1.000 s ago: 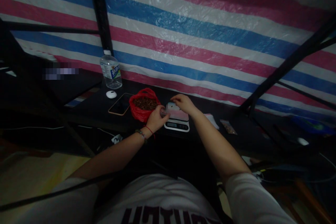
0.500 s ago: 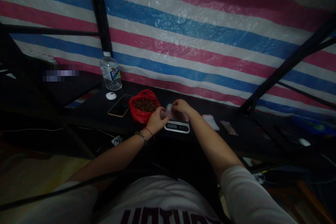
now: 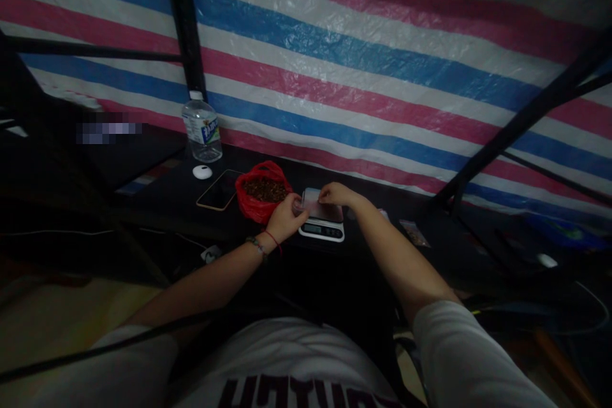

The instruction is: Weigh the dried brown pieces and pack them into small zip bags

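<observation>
A small white digital scale [image 3: 322, 229] sits on the dark table in front of me. Above its platform both hands pinch a small clear plastic bag [image 3: 310, 199]. My left hand [image 3: 285, 219] grips the bag's left edge, fingers curled. My right hand [image 3: 337, 194] pinches its top right edge. Just left of the scale stands an open red plastic bag [image 3: 253, 204] filled with small brown pieces [image 3: 264, 189].
A phone [image 3: 218, 190] lies face up left of the red bag. Behind it are a white mouse-like object [image 3: 203, 171] and a water bottle [image 3: 201, 128]. A small filled packet [image 3: 414, 233] lies right of the scale. Black frame bars and a striped tarp rise behind the table.
My right hand came down from above the scale to the bag's top edge and shifted slightly right. My left hand stays at the bag's left edge.
</observation>
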`<state>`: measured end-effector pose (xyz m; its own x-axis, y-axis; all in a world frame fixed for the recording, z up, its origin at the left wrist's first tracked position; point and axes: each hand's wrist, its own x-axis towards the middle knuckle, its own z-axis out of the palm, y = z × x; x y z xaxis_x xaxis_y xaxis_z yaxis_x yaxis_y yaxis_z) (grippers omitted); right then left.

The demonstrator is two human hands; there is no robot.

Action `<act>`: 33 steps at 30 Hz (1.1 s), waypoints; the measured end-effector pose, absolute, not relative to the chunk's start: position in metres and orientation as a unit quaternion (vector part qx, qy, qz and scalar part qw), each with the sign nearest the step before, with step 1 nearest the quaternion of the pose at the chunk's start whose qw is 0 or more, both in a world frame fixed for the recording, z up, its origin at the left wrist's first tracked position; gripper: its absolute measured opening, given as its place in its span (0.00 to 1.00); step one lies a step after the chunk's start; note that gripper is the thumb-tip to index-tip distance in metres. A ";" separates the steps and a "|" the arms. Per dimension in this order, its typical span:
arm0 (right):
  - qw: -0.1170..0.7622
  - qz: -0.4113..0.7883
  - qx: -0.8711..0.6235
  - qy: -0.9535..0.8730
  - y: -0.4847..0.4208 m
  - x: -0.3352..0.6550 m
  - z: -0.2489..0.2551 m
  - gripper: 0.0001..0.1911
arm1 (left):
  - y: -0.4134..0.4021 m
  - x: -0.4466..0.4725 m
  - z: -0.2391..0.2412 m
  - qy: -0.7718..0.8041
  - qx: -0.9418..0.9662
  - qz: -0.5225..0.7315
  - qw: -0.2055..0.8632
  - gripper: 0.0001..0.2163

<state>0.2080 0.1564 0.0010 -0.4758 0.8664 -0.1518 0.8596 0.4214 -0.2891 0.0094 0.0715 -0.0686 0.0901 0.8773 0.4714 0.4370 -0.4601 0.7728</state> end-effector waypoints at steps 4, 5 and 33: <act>0.012 0.168 -0.495 -0.852 0.158 0.208 -0.002 0.11 | 0.071 0.009 -0.068 0.467 0.702 0.489 0.224 0.14; 0.013 0.162 -0.496 -0.853 0.158 0.207 -0.002 0.11 | 0.071 0.009 -0.068 0.467 0.702 0.489 0.224 0.14; 0.352 0.127 -0.372 -0.849 0.041 0.171 0.011 0.04 | 0.045 0.015 -0.037 0.449 0.724 0.472 0.227 0.20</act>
